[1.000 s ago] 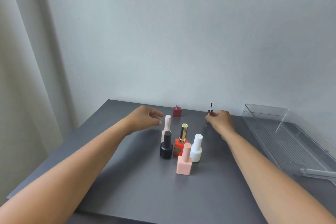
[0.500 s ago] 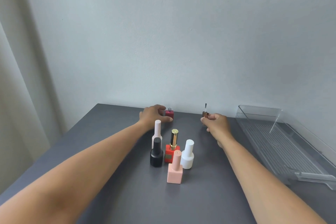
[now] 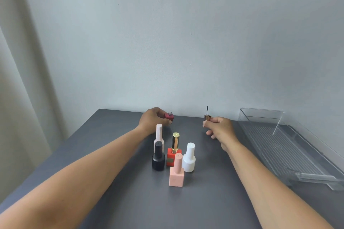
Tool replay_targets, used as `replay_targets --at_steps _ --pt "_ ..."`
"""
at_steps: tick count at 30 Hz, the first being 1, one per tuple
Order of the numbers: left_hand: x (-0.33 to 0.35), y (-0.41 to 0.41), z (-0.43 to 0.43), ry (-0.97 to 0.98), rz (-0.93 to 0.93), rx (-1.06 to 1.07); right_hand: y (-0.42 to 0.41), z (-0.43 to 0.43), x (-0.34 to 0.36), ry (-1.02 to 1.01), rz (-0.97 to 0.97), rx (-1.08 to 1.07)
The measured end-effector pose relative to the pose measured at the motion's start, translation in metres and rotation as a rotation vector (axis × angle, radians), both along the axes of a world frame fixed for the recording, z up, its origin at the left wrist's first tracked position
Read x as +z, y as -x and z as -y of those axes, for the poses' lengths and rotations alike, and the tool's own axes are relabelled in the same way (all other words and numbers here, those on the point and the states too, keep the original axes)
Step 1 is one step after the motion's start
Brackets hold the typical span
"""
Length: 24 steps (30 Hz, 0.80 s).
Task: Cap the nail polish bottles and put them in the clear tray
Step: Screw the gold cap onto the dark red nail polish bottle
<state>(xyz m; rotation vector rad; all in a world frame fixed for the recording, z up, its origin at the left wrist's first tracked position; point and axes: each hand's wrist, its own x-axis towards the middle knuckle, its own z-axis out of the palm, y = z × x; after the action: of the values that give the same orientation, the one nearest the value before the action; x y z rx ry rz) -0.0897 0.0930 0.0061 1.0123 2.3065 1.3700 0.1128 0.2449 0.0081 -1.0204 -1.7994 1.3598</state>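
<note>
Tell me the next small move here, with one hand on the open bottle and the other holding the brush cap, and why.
Probably turn the brush cap in the right hand brush-down and bring it over the dark red bottle. The left hand grips that bottle, its neck is open, and the brush points up, off to its right.

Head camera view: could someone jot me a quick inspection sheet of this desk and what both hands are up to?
Surface: dark grey table, set against a pale wall.
Job's things: five capped bottles stand clustered: ribbed pink bottle, black bottle, red bottle with gold cap, white bottle, peach bottle. An uncapped dark red bottle stands at the back. The clear tray at the right holds no bottles.
Clutter: nothing seen.
Hands: left hand grips the dark red bottle; right hand holds the brush cap, brush pointing up.
Cables: nothing seen.
Surroundings: a curtain at the left.
</note>
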Motion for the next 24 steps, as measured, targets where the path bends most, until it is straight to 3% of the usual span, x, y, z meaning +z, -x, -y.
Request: replay_targets --at_steps 5,11,24 --pt "0.027 -0.007 0.029 -0.185 0.093 -0.039 -0.001 0.012 0.010 0.082 -0.076 0.030" --pt "0.062 -0.029 0.063 -0.327 0.126 -0.101 -0.009 0.040 0.048 0.020 -0.259 0.094" --pt "0.086 -0.059 0.086 -0.428 0.077 -0.128 -0.022 0.108 0.093 -0.162 -0.399 0.193"
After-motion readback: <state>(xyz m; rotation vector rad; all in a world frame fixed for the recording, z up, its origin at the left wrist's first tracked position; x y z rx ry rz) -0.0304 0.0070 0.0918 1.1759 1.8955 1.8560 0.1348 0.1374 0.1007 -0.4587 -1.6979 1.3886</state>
